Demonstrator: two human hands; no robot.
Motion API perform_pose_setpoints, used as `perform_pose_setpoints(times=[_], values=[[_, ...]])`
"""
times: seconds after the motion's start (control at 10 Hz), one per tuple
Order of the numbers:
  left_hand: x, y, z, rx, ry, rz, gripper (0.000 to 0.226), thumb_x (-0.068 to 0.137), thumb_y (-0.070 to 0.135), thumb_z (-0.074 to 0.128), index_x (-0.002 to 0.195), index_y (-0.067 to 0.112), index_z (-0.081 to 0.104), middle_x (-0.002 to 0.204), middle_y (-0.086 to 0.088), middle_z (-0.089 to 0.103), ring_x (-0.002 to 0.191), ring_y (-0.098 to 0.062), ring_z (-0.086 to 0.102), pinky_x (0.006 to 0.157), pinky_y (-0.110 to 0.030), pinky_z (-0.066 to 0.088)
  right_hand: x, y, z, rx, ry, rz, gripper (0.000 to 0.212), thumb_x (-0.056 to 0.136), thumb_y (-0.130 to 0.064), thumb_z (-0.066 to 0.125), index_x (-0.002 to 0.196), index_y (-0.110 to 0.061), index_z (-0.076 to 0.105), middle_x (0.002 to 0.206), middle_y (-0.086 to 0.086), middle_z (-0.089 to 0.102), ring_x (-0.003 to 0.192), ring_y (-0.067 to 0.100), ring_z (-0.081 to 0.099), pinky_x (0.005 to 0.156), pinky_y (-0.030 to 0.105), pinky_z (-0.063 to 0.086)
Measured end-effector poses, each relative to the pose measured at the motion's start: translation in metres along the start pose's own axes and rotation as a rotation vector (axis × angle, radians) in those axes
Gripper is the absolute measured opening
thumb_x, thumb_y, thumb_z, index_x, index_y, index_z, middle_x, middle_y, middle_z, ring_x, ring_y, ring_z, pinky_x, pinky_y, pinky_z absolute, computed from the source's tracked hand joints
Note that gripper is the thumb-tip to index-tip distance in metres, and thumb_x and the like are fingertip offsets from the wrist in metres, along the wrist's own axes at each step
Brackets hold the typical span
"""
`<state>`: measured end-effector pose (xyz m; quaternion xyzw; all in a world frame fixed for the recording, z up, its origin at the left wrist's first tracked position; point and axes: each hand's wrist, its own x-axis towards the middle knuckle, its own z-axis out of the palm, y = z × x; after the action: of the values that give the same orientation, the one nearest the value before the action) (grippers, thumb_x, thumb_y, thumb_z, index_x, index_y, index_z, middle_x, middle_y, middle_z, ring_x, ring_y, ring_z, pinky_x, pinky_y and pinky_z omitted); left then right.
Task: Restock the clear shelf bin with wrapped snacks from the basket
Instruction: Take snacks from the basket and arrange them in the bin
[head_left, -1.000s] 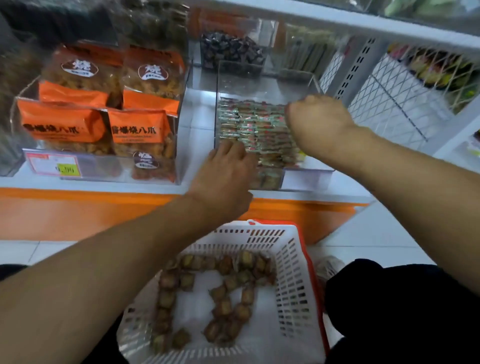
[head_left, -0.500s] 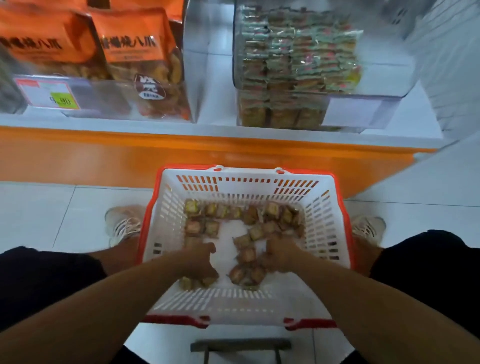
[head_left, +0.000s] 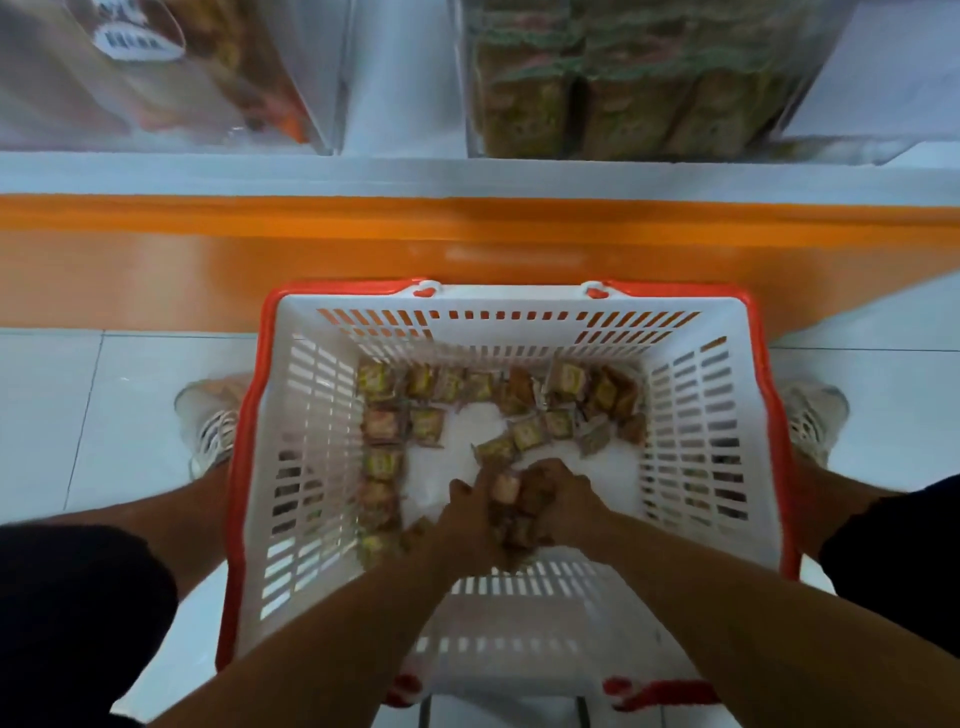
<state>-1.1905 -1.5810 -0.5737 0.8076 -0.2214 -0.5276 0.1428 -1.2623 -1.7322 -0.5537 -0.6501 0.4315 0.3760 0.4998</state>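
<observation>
Both hands are down in the basket, pressed together around one clump of wrapped snacks. My left hand and my right hand have the fingers curled inward, so the packets are clamped between the two palms. More loose packets lie along the far wall and down the left side of the basket floor. The clear shelf bin stands above on the white shelf, already well filled with stacked packets.

I think the main risk is in the lift. The clump is held only by side pressure from two hands, so if I open them a little while I raise them, small packets can slip out from below and fall back, or land on the floor tiles beside the basket. The bin also looks rather full at the front, so packets dropped in carelessly could slide over its edge.

About writing: the packets show yellow and green print, but it is too blurred to read. A second bin at the left holds a bag with a white label, also not readable from here.
</observation>
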Motion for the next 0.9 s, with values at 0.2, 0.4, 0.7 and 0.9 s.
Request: perform_pose_setpoints(times=[0.2, 0.4, 0.7, 0.9], values=[[0.0, -0.001, -0.011, -0.436, 0.002, -0.015, 0.106, 0.066, 0.005, 0.092, 0.15, 0.019, 0.029, 0.146, -0.011, 0.048, 0.125, -0.022, 0.055, 0.101, -0.028, 0.051, 0.002, -0.014, 0.013, 0.345, -0.202, -0.033, 0.049, 0.084, 0.013, 0.063, 0.126, -0.012, 0.065, 0.119, 0.021, 0.068, 0.112, 0.042, 0.063, 0.096, 0.059, 0.053], [-0.001, 0.0, -0.014, -1.0, -0.055, -0.142, 0.08, 0.075, -0.021, 0.061, 0.141, 0.021, 0.043, 0.121, -0.024, 0.063, 0.097, -0.036, 0.069, 0.092, -0.063, 0.054, 0.004, -0.019, 0.018, 0.603, -0.25, 0.027, 0.053, 0.089, 0.008, 0.054, 0.13, -0.025, 0.059, 0.117, 0.017, 0.066, 0.107, 0.039, 0.066, 0.091, 0.058, 0.057], [-0.011, 0.033, -0.065, -1.177, -0.045, -0.218, 0.046, 0.089, 0.062, 0.065, 0.114, 0.025, 0.074, 0.117, -0.012, 0.074, 0.1, -0.031, 0.074, 0.074, -0.043, 0.062, -0.042, -0.062, -0.034, 0.314, -0.265, -0.204, 0.053, 0.082, 0.018, 0.065, 0.111, -0.025, 0.068, 0.117, 0.004, 0.072, 0.108, 0.023, 0.067, 0.088, 0.04, 0.061], [-0.061, 0.086, -0.129, -1.165, -0.118, 0.042, 0.047, 0.095, 0.051, 0.061, 0.123, 0.014, 0.069, 0.108, -0.015, 0.077, 0.085, -0.03, 0.075, 0.071, -0.041, 0.06, -0.131, -0.11, -0.078, -0.188, 0.003, -0.425, 0.059, 0.064, -0.012, 0.09, 0.116, -0.028, 0.065, 0.096, -0.004, 0.074, 0.085, 0.015, 0.072, 0.061, 0.026, 0.061]])
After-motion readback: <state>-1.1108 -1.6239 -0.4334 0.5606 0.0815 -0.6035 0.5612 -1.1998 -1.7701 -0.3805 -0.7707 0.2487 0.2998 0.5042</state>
